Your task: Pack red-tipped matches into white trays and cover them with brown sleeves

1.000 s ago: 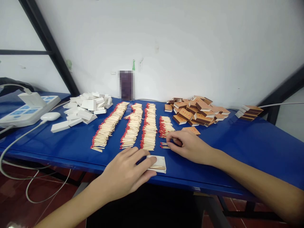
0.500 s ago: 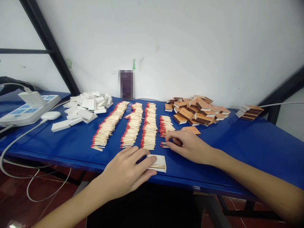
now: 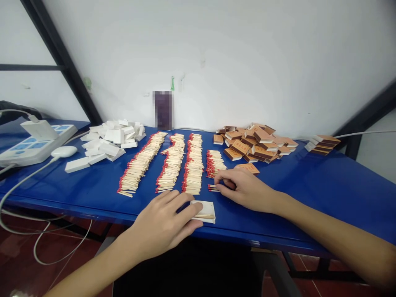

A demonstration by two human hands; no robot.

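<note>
My left hand (image 3: pixel 162 225) lies on the blue table (image 3: pixel 309 189) near its front edge, fingers wrapped round a small white matchbox tray (image 3: pixel 206 210) with a few matches in it. My right hand (image 3: pixel 243 187) rests just behind and to the right, fingertips pinched on a few red-tipped matches (image 3: pixel 212 188) at the near end of the shortest row (image 3: pixel 215 163). Three longer rows of matches (image 3: pixel 171 163) run away from me to the left of it.
A heap of white inner trays (image 3: pixel 108 140) sits at the back left, a heap of orange matchbox sleeves (image 3: pixel 256 144) at the back right, with a small stack (image 3: pixel 321 144) further right. A power strip (image 3: pixel 34 142) and cables (image 3: pixel 24 181) lie at far left.
Almost nothing has moved. Both hands stay where they were; my view has shifted slightly.
</note>
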